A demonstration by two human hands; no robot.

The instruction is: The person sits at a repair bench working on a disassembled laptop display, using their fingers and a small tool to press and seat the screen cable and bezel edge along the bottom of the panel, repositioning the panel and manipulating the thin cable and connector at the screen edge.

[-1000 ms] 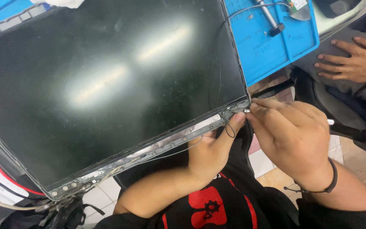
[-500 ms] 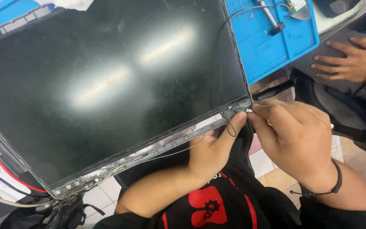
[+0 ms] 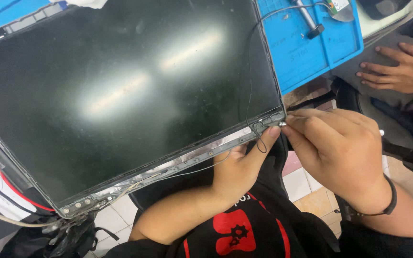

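Screen panel (image 3: 120, 95): long axis upper right to lower left; near edge over lap
Left hand (image 3: 237, 169): fingers clamped under panel's lower-right corner
Right hand (image 3: 340, 153): pinched together on small metal tool (image 3: 282, 123) at that corner
Room: blue mat (image 3: 307, 48) beside right edge

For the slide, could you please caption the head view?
Left hand supports a laptop screen panel while right hand works a small tool at its corner.

We see a blue work mat (image 3: 307, 52) at the upper right — on it lie a grey screwdriver (image 3: 308, 19) and a thin grey cable (image 3: 288, 8), with a small circuit piece (image 3: 339, 8) at its far edge. Below, the floor (image 3: 307, 184) is pale tile, 1 pinkish tile among the white — a black bag (image 3: 68, 236) rests on it at the lower left.
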